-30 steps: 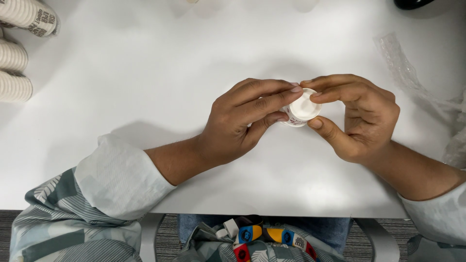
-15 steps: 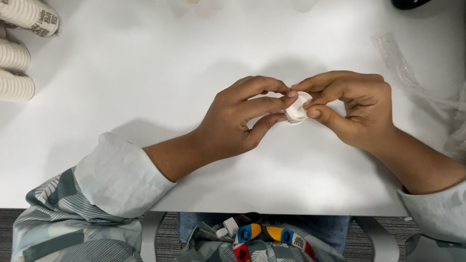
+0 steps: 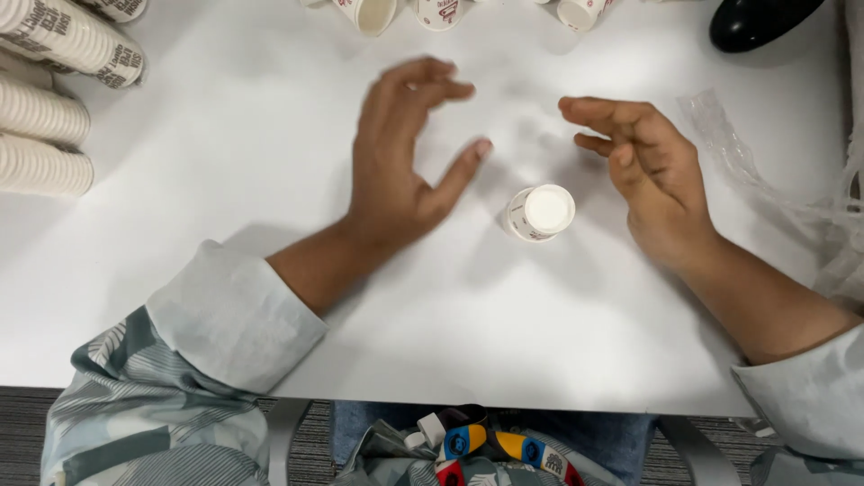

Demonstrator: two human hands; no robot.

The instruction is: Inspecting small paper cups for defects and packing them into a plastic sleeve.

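Note:
A small white paper cup stands upside down on the white table, its flat bottom facing up. My left hand hovers just left of it, fingers spread wide and empty, thumb tip near the cup. My right hand is to the right of the cup, open and empty, fingers pointing left. Neither hand touches the cup.
Stacks of paper cups lie on their sides at the far left. Several loose cups stand along the back edge. A black rounded object sits at the back right. Crumpled clear plastic wrap lies at the right.
Both hands held the small cup between their fingertips; they have let go and moved apart and away, leaving the cup upside down on the table.

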